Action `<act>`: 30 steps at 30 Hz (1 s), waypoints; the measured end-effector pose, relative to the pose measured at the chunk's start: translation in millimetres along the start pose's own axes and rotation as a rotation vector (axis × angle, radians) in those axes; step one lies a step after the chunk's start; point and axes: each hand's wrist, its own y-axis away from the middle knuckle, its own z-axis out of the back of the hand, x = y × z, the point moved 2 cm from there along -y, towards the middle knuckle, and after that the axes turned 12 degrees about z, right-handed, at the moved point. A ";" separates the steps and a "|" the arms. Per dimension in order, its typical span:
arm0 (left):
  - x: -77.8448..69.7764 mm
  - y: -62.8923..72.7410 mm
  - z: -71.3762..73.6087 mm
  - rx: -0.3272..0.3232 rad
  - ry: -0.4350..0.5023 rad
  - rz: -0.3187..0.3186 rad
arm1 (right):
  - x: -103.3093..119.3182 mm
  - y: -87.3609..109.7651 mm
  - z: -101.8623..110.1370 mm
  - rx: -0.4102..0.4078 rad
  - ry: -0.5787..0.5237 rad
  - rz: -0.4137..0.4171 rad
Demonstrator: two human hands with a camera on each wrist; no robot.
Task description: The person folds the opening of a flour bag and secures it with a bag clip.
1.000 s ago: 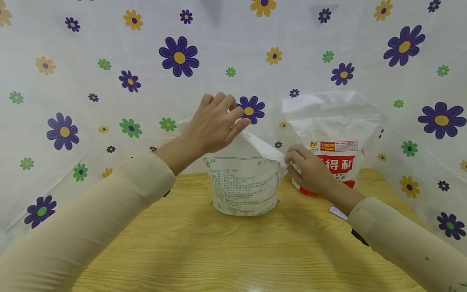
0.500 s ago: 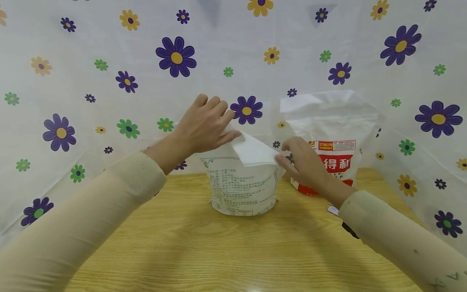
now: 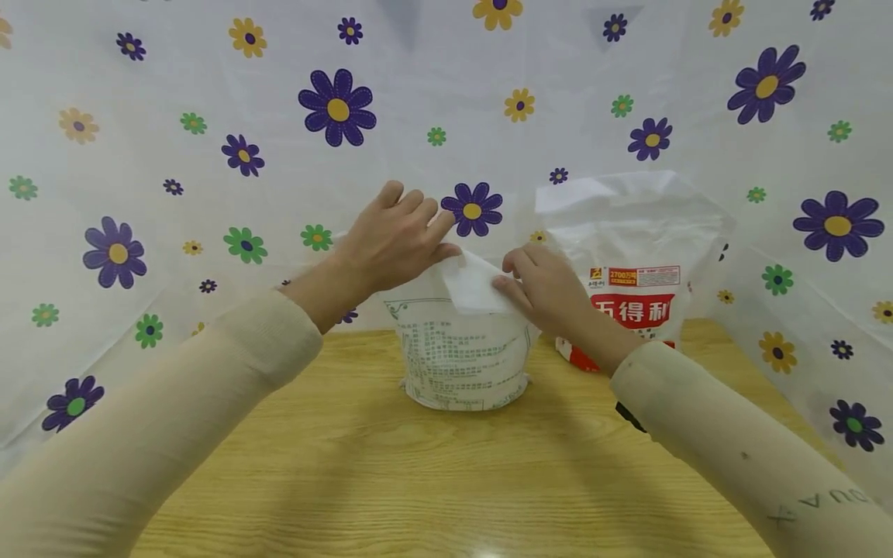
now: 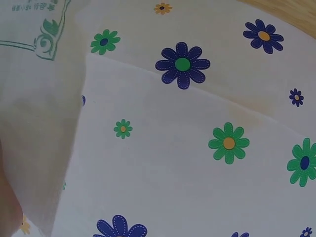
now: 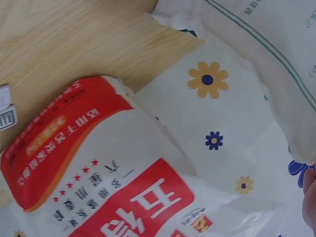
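Note:
A white sack with green print [image 3: 460,360] stands upright on the table, its top edge creased over into a white flap [image 3: 469,291] on the near side. My left hand [image 3: 394,244] grips the top edge left of the flap, fingers curled over it. From the right, my right hand [image 3: 551,288] pinches the flap's right part between thumb and fingers. In the left wrist view the sack's side [image 4: 39,113] fills the left, with a sliver of a finger [image 4: 9,197]. One right fingertip [image 5: 310,200] shows at the right wrist view's edge.
Behind my right hand stands a second white bag with red panels [image 3: 645,240], its top upright. A small pale labelled thing [image 5: 6,108] lies beside it. The wooden table [image 3: 432,480] meets a flower-printed cloth backdrop [image 3: 209,93] at the back and sides.
My right hand has left the flap's far right corner and shifted left along the fold. The flap now lies folded down over the sack's front. My left hand moved slightly left, keeping its grip.

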 end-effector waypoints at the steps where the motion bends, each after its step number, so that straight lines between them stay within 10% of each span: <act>1: -2.8 -0.3 0.2 0.017 0.003 0.010 | 1.9 -2.7 -1.3 -0.002 0.012 0.014; 15: -32.7 -9.5 -5.9 0.070 -0.080 0.007 | 6.9 -11.8 -16.2 -0.061 0.181 0.125; 24: -23.7 -10.1 -22.7 -0.089 -0.023 -0.105 | -2.2 -8.2 -15.3 -0.187 0.309 0.212; 30: -23.3 -10.9 -24.4 -0.087 -0.004 -0.101 | -3.1 -6.2 -10.9 -0.128 0.313 0.165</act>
